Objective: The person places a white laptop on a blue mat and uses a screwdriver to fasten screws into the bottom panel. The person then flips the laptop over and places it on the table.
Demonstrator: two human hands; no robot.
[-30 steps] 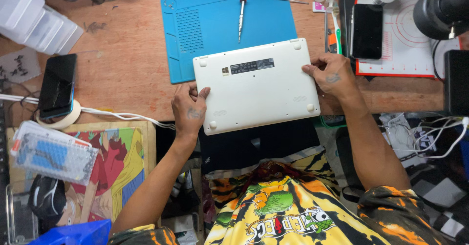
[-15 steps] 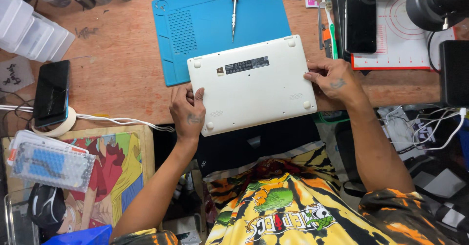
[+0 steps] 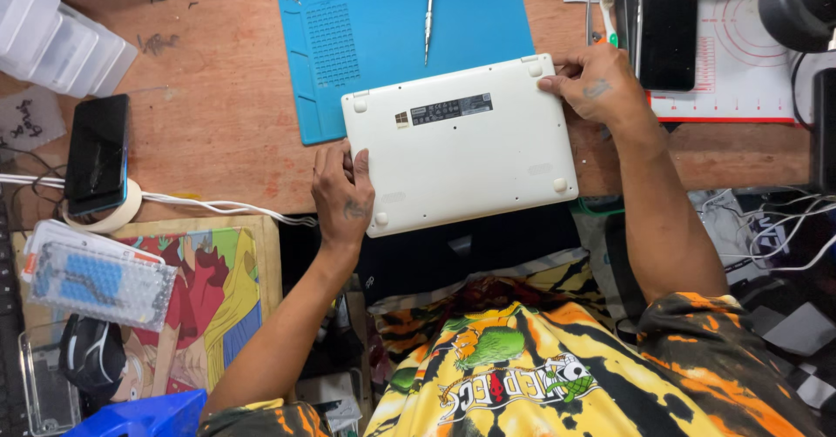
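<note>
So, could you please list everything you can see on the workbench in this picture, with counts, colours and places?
White laptop, underside up: one, centre, lying partly on the mat.
Blue silicone work mat: one, top centre of the wooden bench.
Red-handled screwdrivers: two, on the mat's far edge.
Black phone on a tape roll: one, left.
Black phone on a white mat: one, top right.
Clear plastic boxes: a few, top left.
Clear case with blue parts: one, lower left, on a colourful printed board.
White cable: one, left of the laptop.
Left hand: on the laptop's near-left edge.
Right hand: on its far-right corner.
</note>
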